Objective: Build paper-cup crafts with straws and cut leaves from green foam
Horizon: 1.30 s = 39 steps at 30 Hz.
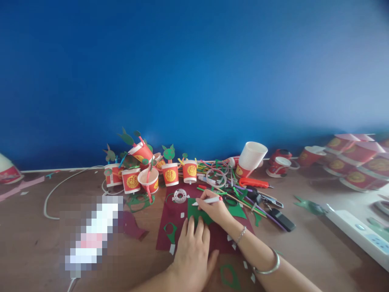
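My right hand (215,211) pinches a white marker with a red end (210,200), its tip at the upper part of a green sheet of paper (192,206). Flat on the lower edge of that sheet lies my left hand (193,245), fingers stretched out. Beneath both is a dark red sheet (161,235) on the brown table. A green cut-out with a hole (170,232) and a roll of tape (180,196) rest on the red sheet. My right hand covers part of the green paper.
Red paper cups with green paper figures (131,180) stand at the back left. Behind my right hand are a stack of cups (251,158), an orange-red cutter (255,183), drinking straws and black keys (281,219). A power strip (358,233) lies right; a pixelated object (94,235) lies left.
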Available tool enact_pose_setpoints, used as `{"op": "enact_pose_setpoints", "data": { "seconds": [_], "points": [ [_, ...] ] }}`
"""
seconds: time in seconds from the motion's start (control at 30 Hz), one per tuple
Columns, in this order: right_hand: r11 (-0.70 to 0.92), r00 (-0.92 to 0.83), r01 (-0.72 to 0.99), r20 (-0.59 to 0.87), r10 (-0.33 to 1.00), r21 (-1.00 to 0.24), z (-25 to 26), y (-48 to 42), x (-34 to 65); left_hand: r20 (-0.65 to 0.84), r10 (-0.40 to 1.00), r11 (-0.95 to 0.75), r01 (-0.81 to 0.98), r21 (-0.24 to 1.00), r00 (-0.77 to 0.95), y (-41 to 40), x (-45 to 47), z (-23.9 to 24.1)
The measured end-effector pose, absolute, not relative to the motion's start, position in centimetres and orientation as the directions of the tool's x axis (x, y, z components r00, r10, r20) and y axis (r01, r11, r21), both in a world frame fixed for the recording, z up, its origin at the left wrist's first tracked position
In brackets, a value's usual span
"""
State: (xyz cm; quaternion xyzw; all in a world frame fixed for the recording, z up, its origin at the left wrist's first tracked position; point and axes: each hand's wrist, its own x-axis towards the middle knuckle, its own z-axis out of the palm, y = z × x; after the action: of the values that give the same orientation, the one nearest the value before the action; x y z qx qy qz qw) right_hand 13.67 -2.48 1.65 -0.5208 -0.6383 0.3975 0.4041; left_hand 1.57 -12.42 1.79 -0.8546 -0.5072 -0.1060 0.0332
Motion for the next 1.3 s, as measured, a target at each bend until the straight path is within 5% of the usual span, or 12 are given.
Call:
{"op": "enact_pose_setpoints", "data": {
  "seconds": [1.3],
  "points": [
    [0.111, -0.125, 0.367, 0.07, 0.99, -0.924, 2.2, -2.71, 13.54, 0.163, 0.869, -0.483, 0.872, 0.076, 0.467, -12.46, 1.63, 1.8]
  ]
}}
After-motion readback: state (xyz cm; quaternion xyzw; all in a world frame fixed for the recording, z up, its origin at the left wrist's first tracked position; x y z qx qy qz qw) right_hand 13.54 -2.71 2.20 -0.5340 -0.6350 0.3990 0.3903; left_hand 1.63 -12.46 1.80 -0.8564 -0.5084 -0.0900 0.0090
